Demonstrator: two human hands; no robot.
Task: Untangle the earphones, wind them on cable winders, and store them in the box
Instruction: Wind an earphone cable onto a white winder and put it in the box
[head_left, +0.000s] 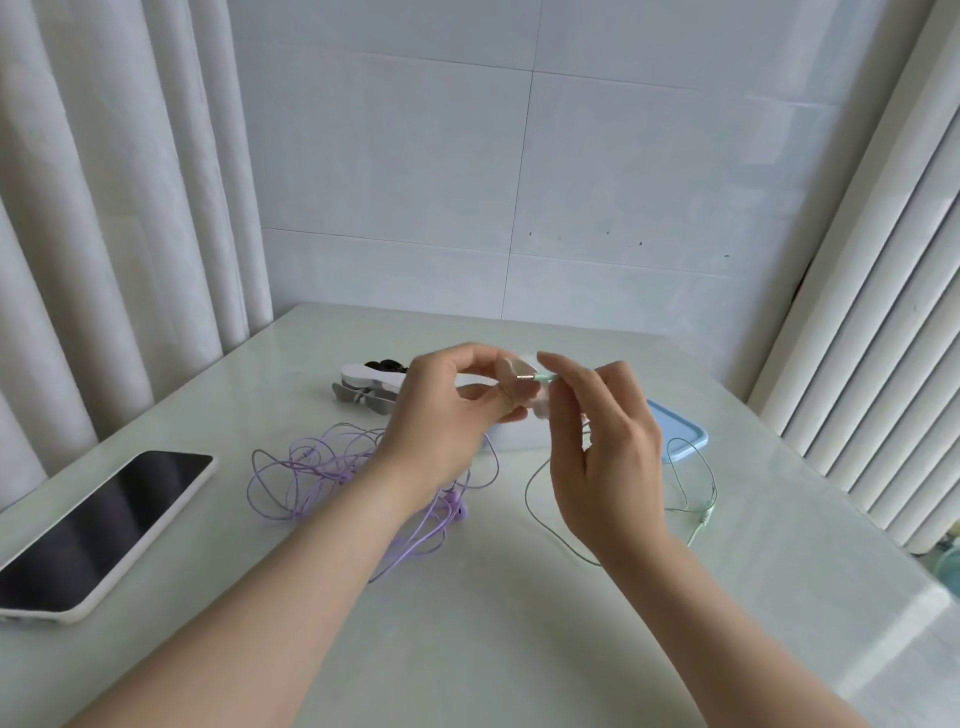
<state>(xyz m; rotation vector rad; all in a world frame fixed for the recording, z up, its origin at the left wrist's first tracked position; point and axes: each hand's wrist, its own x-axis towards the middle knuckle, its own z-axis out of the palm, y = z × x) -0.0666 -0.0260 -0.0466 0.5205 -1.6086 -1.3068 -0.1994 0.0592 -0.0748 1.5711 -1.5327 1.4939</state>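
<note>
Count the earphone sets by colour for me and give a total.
Purple earphones: 1, tangled on the table
Green earphones: 1, plug pinched by the right hand; the left hand holds a pale cable winder
Total: 2

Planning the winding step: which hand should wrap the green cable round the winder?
The right hand: its fingers pinch the green earphone plug, with the cable trailing beneath, while the left hand holds the cable winder.
</note>
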